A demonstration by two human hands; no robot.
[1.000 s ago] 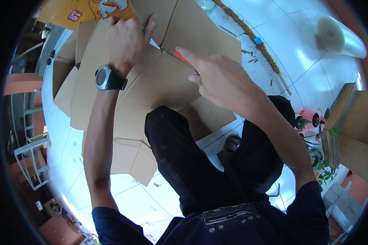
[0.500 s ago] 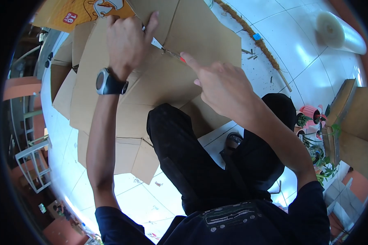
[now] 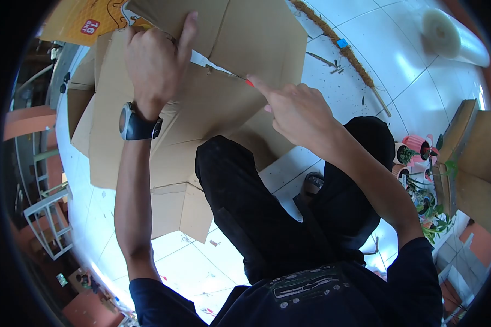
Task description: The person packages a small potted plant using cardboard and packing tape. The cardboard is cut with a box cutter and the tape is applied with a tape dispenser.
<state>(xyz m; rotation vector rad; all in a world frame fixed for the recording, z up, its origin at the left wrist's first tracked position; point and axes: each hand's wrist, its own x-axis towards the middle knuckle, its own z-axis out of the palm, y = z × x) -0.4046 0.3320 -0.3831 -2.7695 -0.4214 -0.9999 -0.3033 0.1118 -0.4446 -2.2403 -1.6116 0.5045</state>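
A large brown cardboard box [image 3: 202, 109] lies tilted before my knees, its flaps folded out. My left hand [image 3: 155, 65], with a watch on the wrist, is closed over the edge of the cardboard, thumb stretched up along a raised flap. My right hand [image 3: 297, 109] is closed round a cutter knife [image 3: 250, 83], of which only a bit of red shows. Its index finger lies along the tool and points at the cardboard. An open slit with a ragged edge runs from near my left hand to the cutter's tip. The blade itself is hard to make out.
A roll of clear wrap [image 3: 455, 41] and a coir-covered pole [image 3: 338, 46] lie on the white tiles. Potted plants [image 3: 420, 158] and another cardboard piece [image 3: 477, 169] are at right. An orange-yellow printed sheet [image 3: 84, 22] is at upper left.
The slit in the cardboard has grown longer towards the right. My right hand has shifted slightly right and down with the cutter, while my left hand and the box have moved a little left.
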